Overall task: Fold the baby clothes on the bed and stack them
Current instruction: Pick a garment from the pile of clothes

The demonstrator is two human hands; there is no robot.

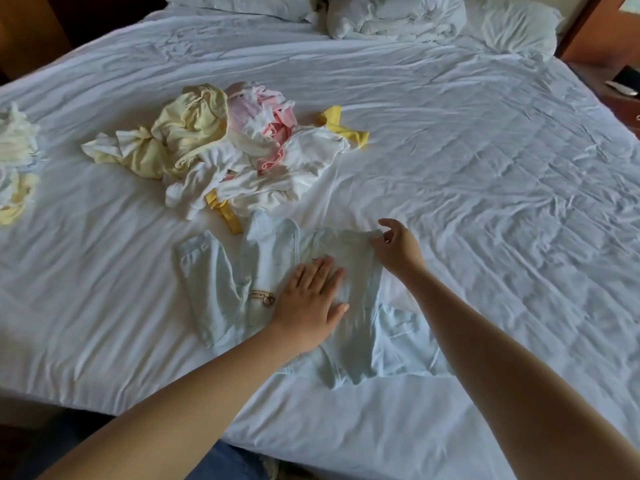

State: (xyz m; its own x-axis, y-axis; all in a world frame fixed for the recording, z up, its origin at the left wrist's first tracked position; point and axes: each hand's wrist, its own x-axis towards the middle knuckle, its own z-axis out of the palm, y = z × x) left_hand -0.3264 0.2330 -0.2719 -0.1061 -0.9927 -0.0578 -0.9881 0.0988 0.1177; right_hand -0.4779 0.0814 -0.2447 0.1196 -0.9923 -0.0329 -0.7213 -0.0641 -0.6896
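Folding was barely begun: one blue garment (266, 258) lay half-folded on the bed (485, 168), left grip (308, 310) spread flat on it, right grip (396, 252) pinching its far edge. The pile (225, 147) behind lay unfolded, nothing visibly stacked.

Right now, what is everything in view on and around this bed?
bed: one, white sheet, fills the view.
blue garment: one, pale blue, near side of bed.
clothes pile: one, yellow, pink, white, middle of bed.
smaller pile: one, white and yellow, left edge.
pillows: several, white, head of bed.
nightstand: one, reddish brown, far right.
left hand: one, flat on the blue garment.
right hand: one, pinching the garment's far edge.
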